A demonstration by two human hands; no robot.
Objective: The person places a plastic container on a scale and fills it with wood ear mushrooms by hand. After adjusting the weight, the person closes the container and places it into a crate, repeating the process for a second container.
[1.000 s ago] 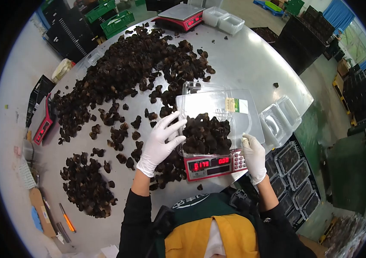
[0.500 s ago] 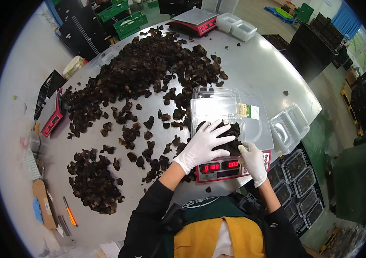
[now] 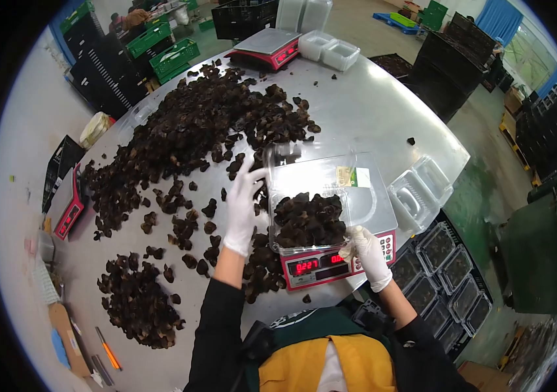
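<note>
A clear plastic clamshell box with its lid raised stands on a red and silver weighing scale. Dark ruffled pieces, apparently wood ear mushrooms, fill the box's near half. The scale's left display glows red and seems to read 0.227. My white-gloved left hand is beside the box's left side, fingers apart, with nothing visible in it. At the box's near right corner, my gloved right hand has its fingers curled closed on the edge. A label lies on the far part of the lid.
A large mushroom heap covers the table's far left, and a smaller pile lies nearer. Empty clear boxes sit right of the scale. Filled boxes in a black crate stand below the table edge. An orange cutter lies front left.
My left hand has lifted off the mushrooms and moved left of the box, opening out. The right hand stays at the box corner. The display went from 0.180 to about 0.227. The camera view shifted slightly.
</note>
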